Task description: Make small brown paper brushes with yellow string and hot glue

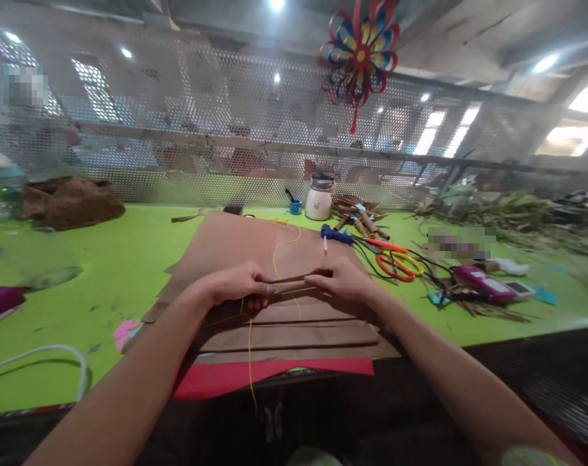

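Both hands pinch a narrow brown folded strip (288, 285) above a pile of brown sheets (245, 243). Its left end is between the thumb and fingers of my left hand (238, 285). The other end sits in the closed fingers of my right hand (341, 278). Yellow thread (250, 362) hangs below my left hand past the table edge, and more of it curves over the sheets beyond the strip. Folded brown layers (294, 336) lie under my hands, with a red sheet (274, 375) beneath them at the front edge.
Right of the pile lie a blue-handled tool (337, 234) with a black cord, orange-and-yellow-handled scissors (399, 265) and a magenta device (483, 283). A lidded jar (319, 197) stands behind. At left are a white cable (56, 349) and a brown bundle (73, 200).
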The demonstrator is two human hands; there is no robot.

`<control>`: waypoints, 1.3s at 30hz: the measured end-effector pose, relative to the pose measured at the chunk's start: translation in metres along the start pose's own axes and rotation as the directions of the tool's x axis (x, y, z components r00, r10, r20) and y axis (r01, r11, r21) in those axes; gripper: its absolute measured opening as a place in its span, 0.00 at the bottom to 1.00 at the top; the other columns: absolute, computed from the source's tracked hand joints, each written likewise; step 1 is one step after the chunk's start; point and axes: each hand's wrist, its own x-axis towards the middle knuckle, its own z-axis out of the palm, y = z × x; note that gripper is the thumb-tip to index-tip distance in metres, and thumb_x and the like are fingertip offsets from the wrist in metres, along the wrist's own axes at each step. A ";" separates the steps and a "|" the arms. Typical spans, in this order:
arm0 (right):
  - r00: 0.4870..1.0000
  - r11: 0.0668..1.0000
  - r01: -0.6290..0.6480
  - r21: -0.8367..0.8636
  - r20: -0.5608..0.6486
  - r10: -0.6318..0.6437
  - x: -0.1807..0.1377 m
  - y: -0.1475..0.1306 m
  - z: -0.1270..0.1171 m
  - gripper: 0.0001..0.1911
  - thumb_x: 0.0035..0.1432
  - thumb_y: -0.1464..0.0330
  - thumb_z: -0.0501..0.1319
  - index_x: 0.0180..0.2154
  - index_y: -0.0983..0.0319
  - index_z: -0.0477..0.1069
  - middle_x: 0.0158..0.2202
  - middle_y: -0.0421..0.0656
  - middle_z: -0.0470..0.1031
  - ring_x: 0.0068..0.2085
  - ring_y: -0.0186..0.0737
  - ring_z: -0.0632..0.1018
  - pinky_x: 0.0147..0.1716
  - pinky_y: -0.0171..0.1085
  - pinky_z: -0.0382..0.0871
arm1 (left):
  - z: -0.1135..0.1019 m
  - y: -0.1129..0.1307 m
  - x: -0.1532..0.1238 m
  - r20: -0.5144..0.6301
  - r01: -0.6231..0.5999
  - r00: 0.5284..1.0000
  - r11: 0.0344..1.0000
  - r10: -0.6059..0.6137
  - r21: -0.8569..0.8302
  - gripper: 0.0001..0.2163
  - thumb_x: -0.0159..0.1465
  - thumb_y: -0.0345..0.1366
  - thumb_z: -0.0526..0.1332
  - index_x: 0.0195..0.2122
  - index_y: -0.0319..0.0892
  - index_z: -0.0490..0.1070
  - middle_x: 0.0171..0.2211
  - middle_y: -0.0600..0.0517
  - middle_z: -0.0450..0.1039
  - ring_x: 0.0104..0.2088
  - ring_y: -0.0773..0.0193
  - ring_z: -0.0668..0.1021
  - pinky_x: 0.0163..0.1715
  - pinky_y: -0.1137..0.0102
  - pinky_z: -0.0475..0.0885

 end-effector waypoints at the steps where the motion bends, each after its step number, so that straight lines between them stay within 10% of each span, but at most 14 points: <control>1: 1.000 1.000 -0.013 0.011 0.025 0.012 0.000 -0.002 0.000 0.17 0.55 0.58 0.58 0.35 0.64 0.78 0.28 0.42 0.78 0.29 0.37 0.74 0.29 0.32 0.63 | 0.000 0.000 0.001 -0.001 -0.009 1.000 1.000 0.009 0.008 0.16 0.56 0.46 0.60 0.24 0.36 0.74 0.19 0.51 0.71 0.19 0.71 0.69 0.21 0.76 0.64; 10: 0.992 0.968 -0.121 0.220 0.011 0.122 0.001 0.011 -0.004 0.19 0.52 0.56 0.59 0.31 0.66 0.76 0.22 0.38 0.70 0.25 0.32 0.68 0.24 0.30 0.59 | 0.000 0.003 -0.001 -0.031 -0.018 0.999 0.999 0.017 -0.031 0.16 0.55 0.47 0.61 0.24 0.36 0.74 0.21 0.50 0.71 0.19 0.71 0.69 0.21 0.76 0.63; 22: 0.835 0.981 -0.159 0.111 -0.516 0.193 0.009 0.043 -0.024 0.21 0.56 0.56 0.53 0.25 0.65 0.73 0.16 0.39 0.66 0.19 0.34 0.65 0.21 0.35 0.60 | -0.010 -0.006 -0.004 -0.134 -0.015 0.991 0.990 -0.004 -0.140 0.15 0.55 0.44 0.62 0.25 0.34 0.74 0.21 0.49 0.71 0.20 0.71 0.69 0.21 0.76 0.63; 29: 0.749 0.987 -0.076 -0.140 -0.661 -0.037 -0.001 0.016 -0.024 0.12 0.54 0.63 0.56 0.28 0.62 0.75 0.36 0.48 0.76 0.43 0.46 0.73 0.48 0.46 0.62 | -0.018 0.003 -0.007 -0.354 -0.185 0.935 0.895 0.033 -0.405 0.12 0.55 0.40 0.64 0.33 0.35 0.74 0.25 0.51 0.71 0.23 0.72 0.70 0.25 0.76 0.66; 34: 0.922 0.992 0.130 -0.007 -0.366 -0.123 -0.004 -0.040 -0.008 0.12 0.58 0.64 0.55 0.35 0.60 0.75 0.36 0.46 0.77 0.39 0.43 0.76 0.43 0.41 0.68 | -0.019 0.030 -0.016 -0.466 -0.309 0.884 0.800 0.043 -0.514 0.08 0.58 0.32 0.61 0.36 0.33 0.73 0.25 0.50 0.71 0.22 0.74 0.69 0.23 0.78 0.65; 39: 0.975 0.962 0.221 0.159 -0.066 -0.213 0.022 -0.068 0.035 0.18 0.55 0.67 0.58 0.48 0.62 0.69 0.47 0.46 0.74 0.44 0.41 0.74 0.45 0.39 0.67 | -0.015 0.046 -0.006 -0.414 -0.312 0.910 0.712 0.033 -0.629 0.06 0.60 0.27 0.58 0.36 0.32 0.72 0.24 0.50 0.70 0.22 0.74 0.70 0.21 0.80 0.66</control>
